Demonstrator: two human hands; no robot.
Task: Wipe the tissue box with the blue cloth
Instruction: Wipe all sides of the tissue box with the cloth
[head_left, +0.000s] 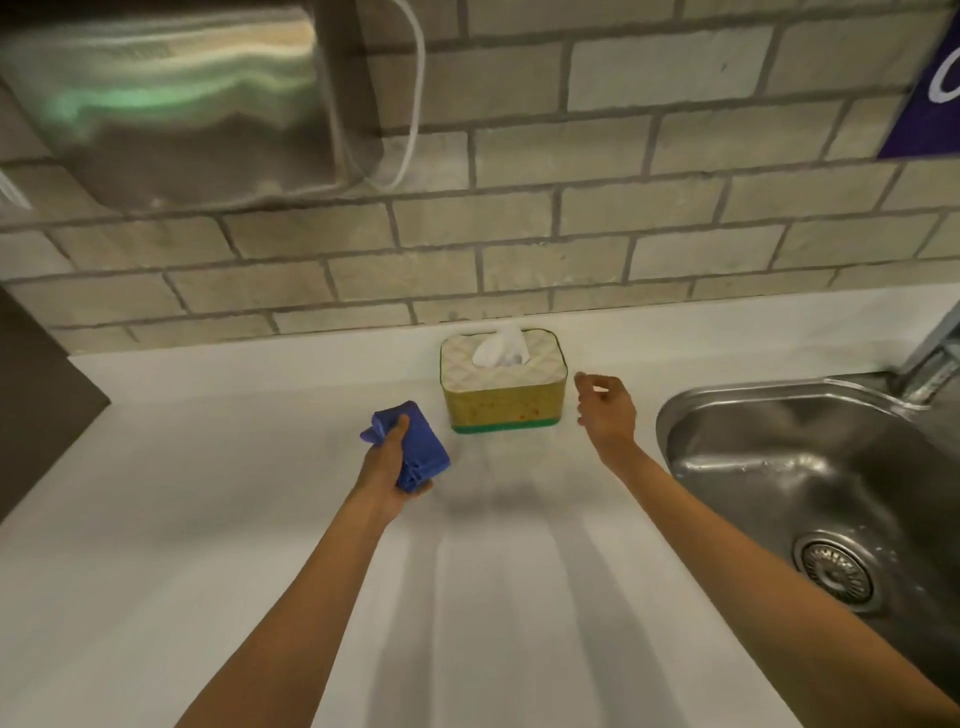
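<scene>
The tissue box (503, 400) stands on the white counter against the brick wall. It has a yellow front, a green base and a white quilted lid with a tissue sticking out. My left hand (387, 462) holds a folded blue cloth (415, 444) just left of the box, a short gap away from it. My right hand (607, 410) hovers just right of the box, fingers loosely curled and apart, holding nothing and not touching the box.
A steel sink (810, 483) with a round drain is set into the counter (218, 519) at the right, with a tap (930, 364) above it. A metal appliance (171, 104) with a white cable hangs on the wall at upper left. A dark panel borders the left edge.
</scene>
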